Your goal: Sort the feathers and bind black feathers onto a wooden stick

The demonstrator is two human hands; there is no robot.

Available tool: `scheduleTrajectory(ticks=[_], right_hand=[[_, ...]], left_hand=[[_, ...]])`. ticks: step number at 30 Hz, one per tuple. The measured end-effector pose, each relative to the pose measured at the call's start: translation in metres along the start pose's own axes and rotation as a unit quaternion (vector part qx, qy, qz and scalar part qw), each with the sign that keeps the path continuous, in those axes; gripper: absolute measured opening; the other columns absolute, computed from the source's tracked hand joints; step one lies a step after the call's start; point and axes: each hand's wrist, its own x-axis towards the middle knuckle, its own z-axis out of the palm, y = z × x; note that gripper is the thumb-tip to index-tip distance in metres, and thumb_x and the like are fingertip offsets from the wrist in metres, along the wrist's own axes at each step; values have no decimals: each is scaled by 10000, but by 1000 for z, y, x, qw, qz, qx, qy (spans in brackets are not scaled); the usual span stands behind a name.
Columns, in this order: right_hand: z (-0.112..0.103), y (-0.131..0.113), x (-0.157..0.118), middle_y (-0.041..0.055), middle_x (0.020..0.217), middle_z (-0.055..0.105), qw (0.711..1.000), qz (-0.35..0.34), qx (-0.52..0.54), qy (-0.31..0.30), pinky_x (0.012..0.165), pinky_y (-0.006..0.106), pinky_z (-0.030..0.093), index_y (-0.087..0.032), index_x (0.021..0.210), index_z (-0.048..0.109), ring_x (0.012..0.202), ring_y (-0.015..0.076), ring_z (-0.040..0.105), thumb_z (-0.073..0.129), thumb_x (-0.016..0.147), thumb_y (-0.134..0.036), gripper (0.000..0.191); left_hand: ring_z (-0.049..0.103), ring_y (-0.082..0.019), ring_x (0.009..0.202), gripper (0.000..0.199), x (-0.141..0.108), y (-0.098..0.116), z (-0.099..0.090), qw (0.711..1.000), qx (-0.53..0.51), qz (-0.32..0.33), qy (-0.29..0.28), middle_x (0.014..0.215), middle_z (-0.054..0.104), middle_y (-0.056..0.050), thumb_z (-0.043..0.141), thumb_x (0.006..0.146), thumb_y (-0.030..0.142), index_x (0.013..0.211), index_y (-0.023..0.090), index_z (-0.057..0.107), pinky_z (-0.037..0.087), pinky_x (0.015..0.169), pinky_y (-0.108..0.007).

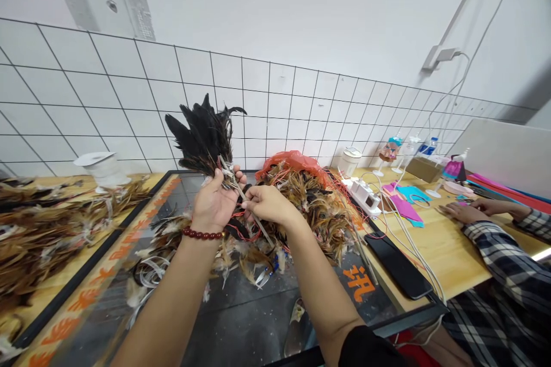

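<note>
A feather duster [202, 132], with black feathers fanned out at its top and pale quill ends bunched on a thin stick, tilts up to the left above the glass top. My left hand [217, 198], with a dark red bead bracelet at its wrist, is wrapped round the quill base. Just to the right, my right hand [269, 203] pinches the stick [262, 229] below the feathers; whether thread is also between those fingers is hidden. Brown feathers [314, 200] in a red plastic bag [297, 161] lie behind and beside my right hand.
Blue-handled scissors [267, 273] and a white cord coil [151, 270] lie on the glass top [241, 321]. More brown feathers [55, 229] and a white spool [102, 169] are at left. A phone [398, 265], cables and a co-worker's hands [467, 212] are at right.
</note>
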Motion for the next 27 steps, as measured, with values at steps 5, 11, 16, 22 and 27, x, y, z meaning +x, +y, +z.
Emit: scheduleTrajectory(ticks=[5,11,16,22,27], right_hand=[[3,1,-1,-57,513,614,999,-28,-22,-13,510,201,464,-204,719,503,513,124,641,624,829,-171,167],[-6,-6,-9,-51,550,619,999,-4,-1,-54,457,195,461,-194,699,516,481,115,616,739,765,-262,242],[-30,-6,-12,-16,652,628,995,-33,97,5,500,176,436,-154,763,606,555,85,611,631,858,-403,267],[-42,8,-10,-17,751,633,953,-92,289,21,658,201,466,-153,816,628,698,95,576,839,592,-525,483],[-40,19,-6,-34,571,570,935,-40,353,-10,521,202,398,-150,646,567,530,78,494,894,345,-597,630]], left_hand=[[596,-108,648,66,2,-2,-2,999,-4,-7,-32,784,630,-39,581,912,137,849,135,602,534,633,-243],[441,-66,523,38,1,1,-4,995,25,-48,-83,676,484,10,580,895,88,869,107,600,412,472,-167],[415,-57,526,145,-5,4,-6,979,64,-132,-144,705,472,-4,622,856,77,745,115,536,371,444,-151],[396,-54,537,84,-18,-4,-2,919,104,-288,-248,712,423,-1,669,819,85,852,113,597,333,440,-131],[376,-51,536,91,-26,-12,1,875,102,-371,-294,730,404,-7,677,828,134,832,125,586,300,437,-128]])
